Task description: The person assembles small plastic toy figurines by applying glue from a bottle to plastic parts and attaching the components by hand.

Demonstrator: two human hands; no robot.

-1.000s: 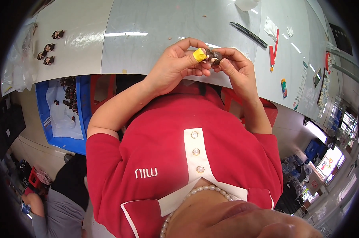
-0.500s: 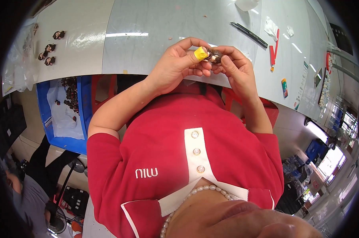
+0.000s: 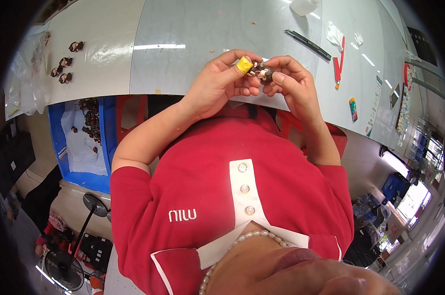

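While four small figurines (image 3: 65, 62) sit on the surface (image 3: 193, 69) at upper left, seemingly done, the left hand (image 3: 217, 81) and right hand (image 3: 298, 86) pinch a brown figurine (image 3: 265, 74) in their grip, upper centre; whether it's finished, I can't tell.

The worktop (image 3: 183, 73) looks smooth and glossy. The small figure (image 3: 267, 75) has a hard, plastic-like sheen. At left, the clear bag (image 3: 26, 81) is thin, crinkled, shiny plastic, the nearer tray (image 3: 107, 142) smooth plastic; at far right, the tissue (image 3: 335, 35) looks papery and crumpled. The shirt (image 3: 198, 177) is matt cloth.
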